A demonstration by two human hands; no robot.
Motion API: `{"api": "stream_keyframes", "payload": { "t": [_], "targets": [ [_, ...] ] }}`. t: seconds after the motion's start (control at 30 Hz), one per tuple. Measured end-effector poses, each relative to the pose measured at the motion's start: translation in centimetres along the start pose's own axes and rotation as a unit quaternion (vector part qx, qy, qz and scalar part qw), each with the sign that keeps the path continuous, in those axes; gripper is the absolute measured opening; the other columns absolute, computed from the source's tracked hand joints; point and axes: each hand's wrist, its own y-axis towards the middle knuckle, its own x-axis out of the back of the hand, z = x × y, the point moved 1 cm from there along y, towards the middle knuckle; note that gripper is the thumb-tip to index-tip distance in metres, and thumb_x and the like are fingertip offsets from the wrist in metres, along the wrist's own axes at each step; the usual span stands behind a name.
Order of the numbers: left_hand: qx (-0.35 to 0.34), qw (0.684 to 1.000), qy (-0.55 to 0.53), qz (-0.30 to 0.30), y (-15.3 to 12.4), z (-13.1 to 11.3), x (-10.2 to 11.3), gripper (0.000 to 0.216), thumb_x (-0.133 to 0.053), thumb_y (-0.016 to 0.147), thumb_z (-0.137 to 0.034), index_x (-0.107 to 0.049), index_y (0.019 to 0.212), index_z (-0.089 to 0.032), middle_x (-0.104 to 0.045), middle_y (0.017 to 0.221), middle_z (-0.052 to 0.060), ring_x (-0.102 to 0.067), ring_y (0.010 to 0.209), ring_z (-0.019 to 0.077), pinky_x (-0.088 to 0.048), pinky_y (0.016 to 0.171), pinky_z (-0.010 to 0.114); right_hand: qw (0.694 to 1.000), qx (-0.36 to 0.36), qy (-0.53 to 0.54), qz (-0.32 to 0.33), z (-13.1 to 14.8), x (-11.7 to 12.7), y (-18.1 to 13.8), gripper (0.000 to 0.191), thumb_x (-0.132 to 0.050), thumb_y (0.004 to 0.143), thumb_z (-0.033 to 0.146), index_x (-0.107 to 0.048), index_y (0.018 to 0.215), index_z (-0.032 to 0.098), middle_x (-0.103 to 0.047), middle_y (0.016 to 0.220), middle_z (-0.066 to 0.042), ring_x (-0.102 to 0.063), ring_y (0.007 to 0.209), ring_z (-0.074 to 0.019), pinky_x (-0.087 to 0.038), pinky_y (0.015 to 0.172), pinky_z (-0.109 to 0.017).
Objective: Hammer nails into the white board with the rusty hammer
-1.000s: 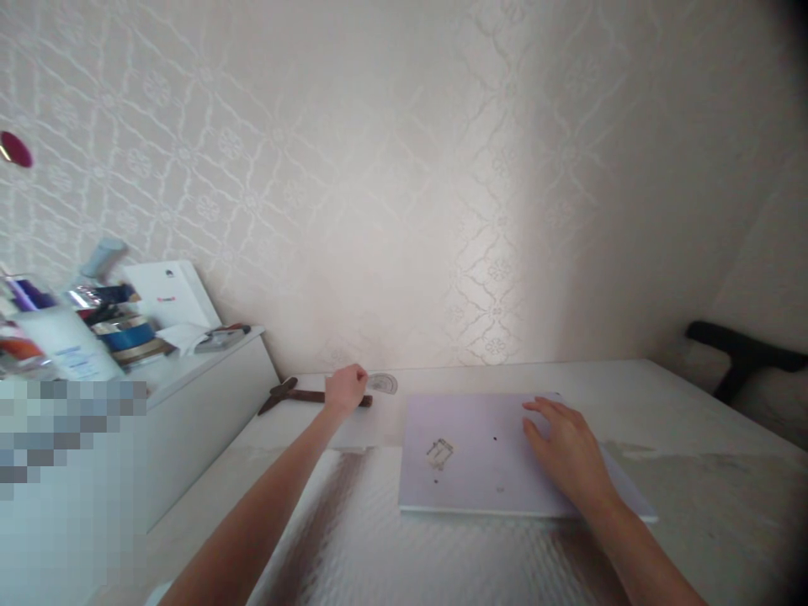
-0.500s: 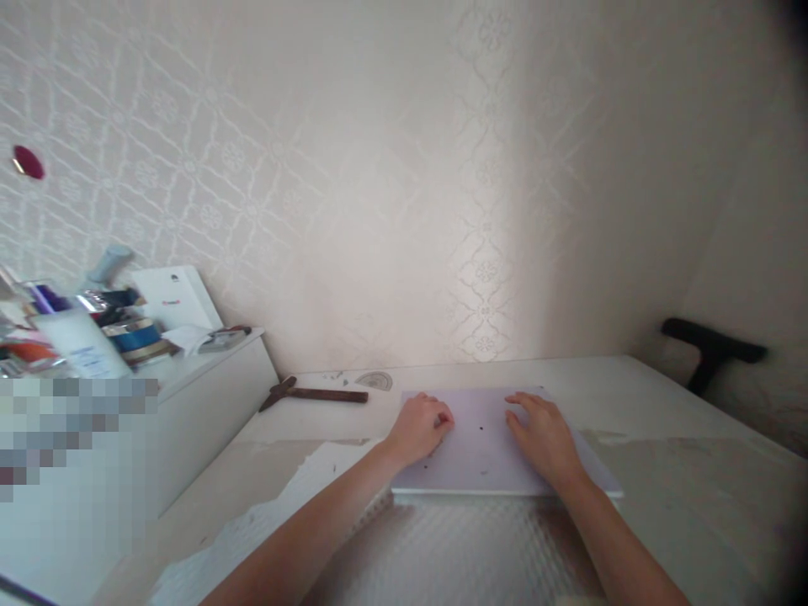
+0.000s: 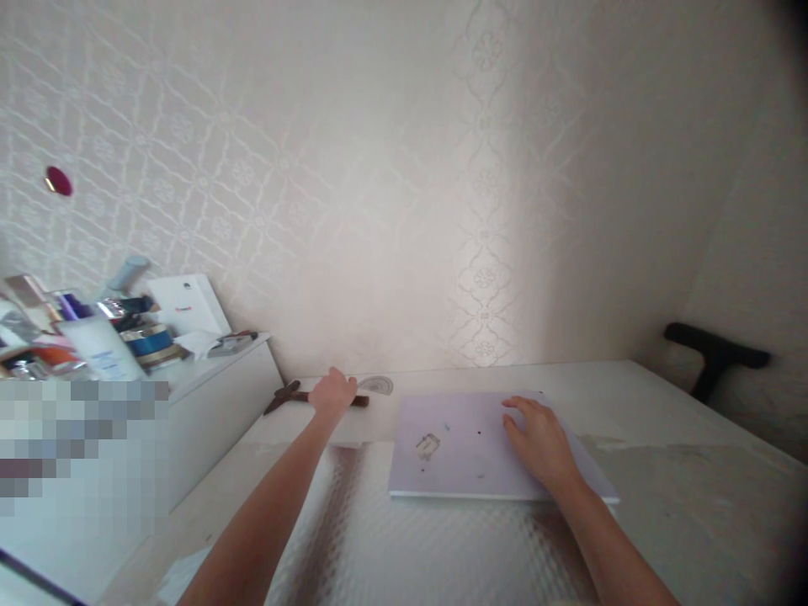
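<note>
A flat lilac board (image 3: 467, 412) with a white front edge lies on the table. Small dark dots and a little greyish marking (image 3: 427, 444) show on its surface. My right hand (image 3: 539, 442) rests at the board's right side, fingers apart, holding nothing visible. Over at the left, my left hand (image 3: 332, 394) is above the wooden handle of a hammer (image 3: 359, 401), with its fingers bent down behind the handle. Its fingertips are hidden, so whatever they touch cannot be made out. Just right of that hand lies a clear protractor (image 3: 377, 385).
Quilted silvery sheeting (image 3: 404, 547) covers the table in front of the board. At left stands a white cabinet (image 3: 220, 421) crowded with a tube (image 3: 104, 349), a blue tape roll (image 3: 148, 341) and a white box (image 3: 189, 303). A black T-shaped support (image 3: 716, 349) is at right.
My left hand has moved left from the board to the hammer handle, uncovering the marking on the board. Small bits behind the handle are now covered. My right hand stays at the board.
</note>
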Motion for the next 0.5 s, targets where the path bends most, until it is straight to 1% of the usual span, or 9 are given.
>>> {"api": "stream_keyframes", "payload": {
  "t": [0.1,0.17,0.23,0.37,0.5],
  "targets": [
    [0.039,0.999,-0.001,0.008,1.8,2.0,-0.4,0.057,-0.044,0.074,-0.050,-0.048,0.110,-0.007,-0.057,0.108,0.025,-0.054,0.102,0.0348,-0.042,0.081,0.044,1.000,0.002,0.010,0.001,0.1,-0.1,-0.1,0.029,-0.041,0.079,0.021,-0.061,0.097,0.011,-0.062,0.102,-0.014,-0.053,0.099,-0.0251,-0.039,0.090,-0.041],
    [0.057,0.998,-0.014,0.017,2.4,2.6,-1.0,0.063,-0.045,0.071,-0.056,-0.047,0.112,-0.008,-0.054,0.112,0.025,-0.051,0.105,0.0359,-0.041,0.082,0.045,1.000,0.005,0.017,0.003,0.1,-0.1,-0.1,0.029,-0.041,0.079,0.022,-0.061,0.098,0.012,-0.062,0.103,-0.013,-0.053,0.100,-0.0246,-0.040,0.090,-0.040],
    [0.074,0.996,-0.030,0.032,2.6,2.9,-1.6,0.065,-0.049,0.068,-0.057,-0.047,0.112,-0.010,-0.053,0.115,0.025,-0.050,0.108,0.0359,-0.041,0.084,0.045,1.000,0.007,0.023,0.006,0.2,-0.2,-0.1,0.029,-0.041,0.079,0.022,-0.061,0.099,0.012,-0.062,0.103,-0.013,-0.052,0.101,-0.0242,-0.040,0.090,-0.040],
    [0.094,0.993,-0.050,0.048,2.8,2.7,-2.3,0.063,-0.056,0.064,-0.050,-0.046,0.113,-0.012,-0.053,0.115,0.025,-0.050,0.109,0.0352,-0.041,0.083,0.043,0.999,0.012,0.031,0.016,0.2,-0.2,-0.1,0.029,-0.041,0.079,0.022,-0.060,0.099,0.011,-0.061,0.103,-0.013,-0.052,0.100,-0.0237,-0.039,0.091,-0.039],
    [0.124,0.989,-0.066,0.049,2.6,2.5,-1.9,0.067,-0.059,0.061,-0.042,-0.040,0.116,-0.009,-0.055,0.109,0.025,-0.053,0.105,0.0348,-0.044,0.078,0.041,0.999,0.014,0.041,0.027,0.1,-0.3,-0.2,0.029,-0.041,0.079,0.022,-0.061,0.098,0.011,-0.062,0.102,-0.012,-0.053,0.098,-0.0234,-0.039,0.090,-0.039]
  ]
}}
